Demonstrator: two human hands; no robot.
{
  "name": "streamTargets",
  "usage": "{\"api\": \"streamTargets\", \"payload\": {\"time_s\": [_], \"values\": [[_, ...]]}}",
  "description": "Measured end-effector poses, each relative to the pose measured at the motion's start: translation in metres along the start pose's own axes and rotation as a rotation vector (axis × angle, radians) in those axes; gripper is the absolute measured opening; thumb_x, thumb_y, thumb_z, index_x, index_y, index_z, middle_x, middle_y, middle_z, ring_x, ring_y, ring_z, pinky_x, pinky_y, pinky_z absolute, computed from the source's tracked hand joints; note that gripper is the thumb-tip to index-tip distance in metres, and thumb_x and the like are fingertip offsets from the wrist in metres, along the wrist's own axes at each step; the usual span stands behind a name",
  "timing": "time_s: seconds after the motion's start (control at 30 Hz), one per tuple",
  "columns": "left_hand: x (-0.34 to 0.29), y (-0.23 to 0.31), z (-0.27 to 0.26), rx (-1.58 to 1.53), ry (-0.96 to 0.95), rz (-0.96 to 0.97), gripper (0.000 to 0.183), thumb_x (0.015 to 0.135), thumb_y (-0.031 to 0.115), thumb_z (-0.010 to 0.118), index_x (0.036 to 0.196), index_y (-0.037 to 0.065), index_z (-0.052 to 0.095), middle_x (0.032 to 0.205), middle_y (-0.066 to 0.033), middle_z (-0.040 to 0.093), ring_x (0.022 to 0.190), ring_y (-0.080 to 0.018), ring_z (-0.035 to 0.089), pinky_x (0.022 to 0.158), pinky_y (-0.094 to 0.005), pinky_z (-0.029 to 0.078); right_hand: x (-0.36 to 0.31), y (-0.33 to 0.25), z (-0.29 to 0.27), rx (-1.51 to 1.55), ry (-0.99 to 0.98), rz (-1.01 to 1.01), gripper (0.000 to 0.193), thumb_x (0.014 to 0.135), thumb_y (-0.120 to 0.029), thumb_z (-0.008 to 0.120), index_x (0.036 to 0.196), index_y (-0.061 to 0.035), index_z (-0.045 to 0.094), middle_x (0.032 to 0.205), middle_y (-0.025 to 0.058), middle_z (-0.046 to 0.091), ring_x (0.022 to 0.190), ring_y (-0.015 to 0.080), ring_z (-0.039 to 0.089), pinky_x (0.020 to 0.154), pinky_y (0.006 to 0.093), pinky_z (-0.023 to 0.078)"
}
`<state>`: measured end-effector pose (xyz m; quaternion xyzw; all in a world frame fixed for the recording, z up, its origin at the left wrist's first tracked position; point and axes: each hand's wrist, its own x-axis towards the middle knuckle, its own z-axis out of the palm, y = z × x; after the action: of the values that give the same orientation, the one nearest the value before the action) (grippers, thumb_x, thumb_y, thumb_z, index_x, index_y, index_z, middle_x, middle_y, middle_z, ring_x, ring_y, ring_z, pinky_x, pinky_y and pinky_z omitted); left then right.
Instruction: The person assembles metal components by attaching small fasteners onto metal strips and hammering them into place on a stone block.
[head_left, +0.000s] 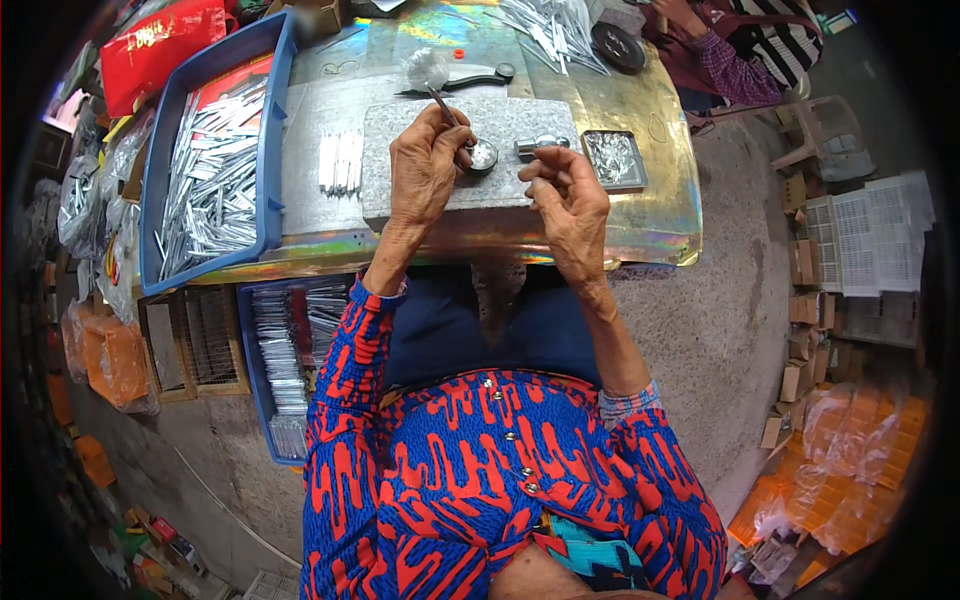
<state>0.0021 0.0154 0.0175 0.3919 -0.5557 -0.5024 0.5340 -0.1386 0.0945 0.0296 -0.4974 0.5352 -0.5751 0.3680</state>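
Observation:
My left hand (424, 160) is closed on a slim, dark, pen-like rod (441, 103) that slants up past the fingers. Just right of it, a small round dish (482, 158) with pale, shiny bits rests on a speckled grey stone block (400, 118). My right hand (570, 195) hovers over the block's right part, its fingers loosely bent and apart, with nothing visible in them. Beyond its fingertips lies a short metal cylinder-shaped piece (541, 146), partly hidden. Left of the block, several silvery rods (341, 164) lie side by side.
A blue crate (272, 150) of loose silvery rods stands at the table's left. Right of the block sits a small dark-rimmed tray (640, 183) of tiny metal parts. A black-handled tool (470, 82) lies behind the block. Another person's sleeve (735, 65) shows at the far right.

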Motion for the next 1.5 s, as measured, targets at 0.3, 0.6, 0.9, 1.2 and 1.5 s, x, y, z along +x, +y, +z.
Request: {"api": "streamTargets", "payload": {"time_s": [0.3,0.6,0.9,1.2,1.5], "values": [[0.011,-0.006,-0.005,0.109,-0.12,0.015,0.006,0.085,0.005,0.052,0.086,0.001,0.055,0.071,-0.0045,0.06,0.056,-0.0058,0.052,0.05,-0.0184,0.042,-0.001,-0.002,-0.015,0.027,0.023,0.035,0.022,0.084,0.001,0.048,0.105,0.0018,0.048,0.086,0.0058,0.059,0.072,0.0066,0.054,0.063,0.0192,0.045],[0.013,0.002,-0.005,0.162,-0.182,-0.001,0.003,0.083,0.003,0.053,0.083,0.001,0.056,0.07,-0.0021,0.058,0.057,-0.0052,0.05,0.053,-0.0191,0.043,0.006,-0.002,-0.011,0.003,0.001,0.039,0.02,0.084,0.0,0.048,0.104,0.0017,0.049,0.084,0.0061,0.059,0.072,0.0074,0.054,0.062,0.0204,0.045],[0.011,-0.011,-0.003,0.402,-0.19,0.369,0.004,0.08,-0.002,0.053,0.083,0.001,0.054,0.069,-0.0054,0.055,0.061,-0.0109,0.052,0.055,-0.0236,0.041,0.033,-0.017,0.006,-0.063,-0.082,-0.01,0.019,0.087,-0.006,0.048,0.103,0.0031,0.05,0.079,0.0053,0.057,0.066,0.0078,0.051,0.06,0.021,0.044],[0.007,-0.015,-0.001,0.354,-0.112,0.431,0.005,0.078,0.001,0.054,0.082,0.0,0.052,0.073,-0.0134,0.055,0.067,-0.0296,0.058,0.058,-0.0334,0.045,0.061,-0.04,0.025,-0.162,-0.275,-0.063,0.031,0.089,-0.027,0.049,0.079,0.0005,0.059,0.056,0.0021,0.049,0.054,0.0068,0.044,0.048,0.0231,0.035],[0.007,-0.01,0.001,0.347,-0.129,0.356,0.001,0.078,0.0,0.052,0.079,0.0,0.051,0.07,-0.0142,0.053,0.065,-0.03,0.057,0.056,-0.0339,0.044,0.045,-0.02,0.014,0.154,-0.331,0.103,0.017,0.08,-0.017,0.056,0.085,-0.0014,0.054,0.07,0.0013,0.053,0.067,0.0066,0.048,0.059,0.0211,0.039]]}}
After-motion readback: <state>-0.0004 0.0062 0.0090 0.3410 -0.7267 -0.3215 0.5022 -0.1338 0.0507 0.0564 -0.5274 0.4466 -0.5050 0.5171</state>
